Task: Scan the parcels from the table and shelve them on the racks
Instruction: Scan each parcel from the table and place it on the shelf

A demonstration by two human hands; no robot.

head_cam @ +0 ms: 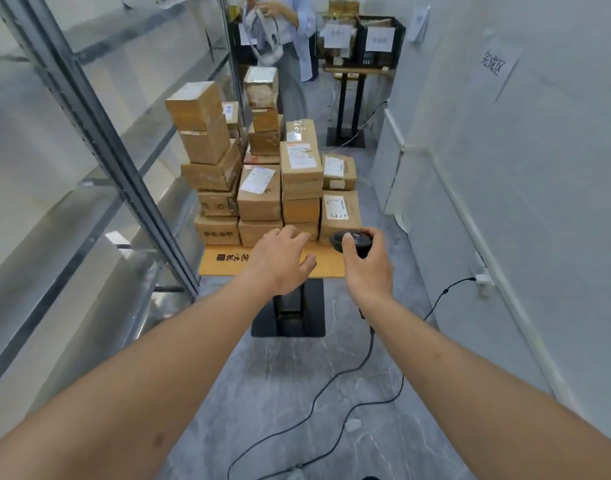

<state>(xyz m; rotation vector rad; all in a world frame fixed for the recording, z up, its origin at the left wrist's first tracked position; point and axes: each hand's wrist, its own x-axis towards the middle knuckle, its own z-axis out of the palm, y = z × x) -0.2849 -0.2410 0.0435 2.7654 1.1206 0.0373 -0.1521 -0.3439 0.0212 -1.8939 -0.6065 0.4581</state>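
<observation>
The right hand [368, 261] is gripping a black scanner [352, 241], fingers curled round it and thumb lying on top, its cable [335, 379] trailing down across the floor. At nine o'clock from it, the left hand [280, 259] is reaching out with fingers loosely spread and holding nothing, its fingertips [297, 233] just in front of the lowest boxes. The parcels [262, 181] are standing stacked on the small table [228, 263] (several with white labels), just beside the rack [100, 133] at nine o'clock.
</observation>
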